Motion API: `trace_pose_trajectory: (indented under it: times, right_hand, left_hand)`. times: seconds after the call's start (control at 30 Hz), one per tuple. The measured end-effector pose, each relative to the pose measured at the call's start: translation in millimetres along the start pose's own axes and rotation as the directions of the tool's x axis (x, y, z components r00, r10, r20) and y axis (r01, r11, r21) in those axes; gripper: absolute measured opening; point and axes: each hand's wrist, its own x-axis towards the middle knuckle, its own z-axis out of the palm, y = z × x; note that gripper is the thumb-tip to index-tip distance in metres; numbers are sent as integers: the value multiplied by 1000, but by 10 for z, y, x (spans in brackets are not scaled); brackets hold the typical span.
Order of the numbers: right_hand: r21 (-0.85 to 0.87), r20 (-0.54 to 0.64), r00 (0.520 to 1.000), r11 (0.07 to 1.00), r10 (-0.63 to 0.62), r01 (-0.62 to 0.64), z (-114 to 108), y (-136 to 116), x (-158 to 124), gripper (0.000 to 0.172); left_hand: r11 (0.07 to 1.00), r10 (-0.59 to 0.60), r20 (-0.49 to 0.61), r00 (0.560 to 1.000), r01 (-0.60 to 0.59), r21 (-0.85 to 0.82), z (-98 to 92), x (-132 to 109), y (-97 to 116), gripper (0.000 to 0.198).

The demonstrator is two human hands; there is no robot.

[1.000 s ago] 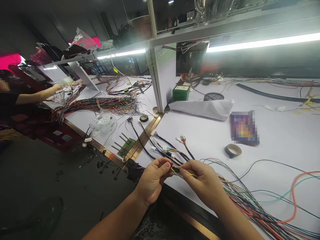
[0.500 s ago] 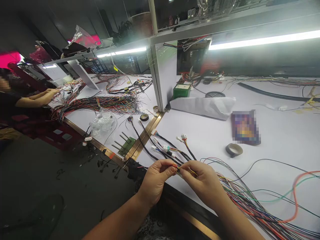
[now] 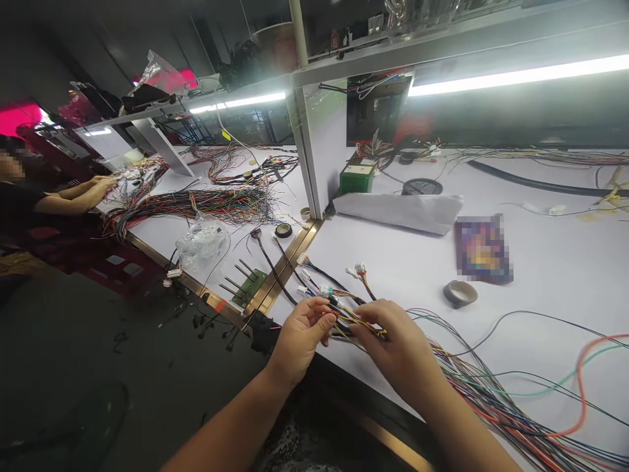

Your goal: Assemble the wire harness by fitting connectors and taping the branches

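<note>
My left hand (image 3: 301, 337) and my right hand (image 3: 397, 349) meet over the near edge of the white workbench (image 3: 540, 275). Both pinch thin coloured wires of a harness (image 3: 491, 400) that trails off to the right across the bench. My left fingertips close on the wire ends near a small connector (image 3: 326, 290). My right thumb and fingers pinch yellow and dark wires just right of that. Several short leads with white connectors (image 3: 359, 269) lie on the bench just beyond my hands.
A tape roll (image 3: 458, 293), a blurred card (image 3: 482, 249), a white wrapped bundle (image 3: 400, 211), a green box (image 3: 357, 177) and a black mesh cup (image 3: 422, 187) lie farther back. A post (image 3: 307, 151) divides the benches. On the left, another person's hands (image 3: 101, 186) work at wire bundles (image 3: 196, 204).
Both my hands have moved a little up and away from me, onto the bench, still pinching the wires. The other person's arm has drawn back toward them.
</note>
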Motion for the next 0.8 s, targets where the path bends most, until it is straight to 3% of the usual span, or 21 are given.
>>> trace_pose_trajectory:
  times: [0.13,0.23,0.3,0.4,0.5,0.63,0.8]
  right_hand:
    - [43,-39,991,990,-130,131,-105,-37,5,5]
    - [61,-73,994,994,-82,87,-101,-53,1,7]
    - [16,-114,993,999,-27,29,-56,-34,7,19]
    - [-24,-53,997,998,57,-58,24,12,24,30]
    - [54,41,998,998,37,-39,62,21,34,23]
    - [163,34,997,985,-66,59,34,-38,20,19]
    - [141,23,998,989,-53,49,12,-81,-9,11]
  left_hand:
    - [989,-64,-23,998,60,-137,-50,-2,42,25]
    - [961,-151,29,988,153,-232,-35,-50,72,22]
    - [956,-159,68,985,171,-238,-9,-80,82,19]
    - [956,-171,94,981,188,-224,25,-106,82,15]
    - [940,-192,91,977,210,-268,35,-108,75,11]
    - [902,-232,81,969,246,-355,20,-104,85,10]
    - [862,-306,47,951,297,-412,4,-115,105,20]
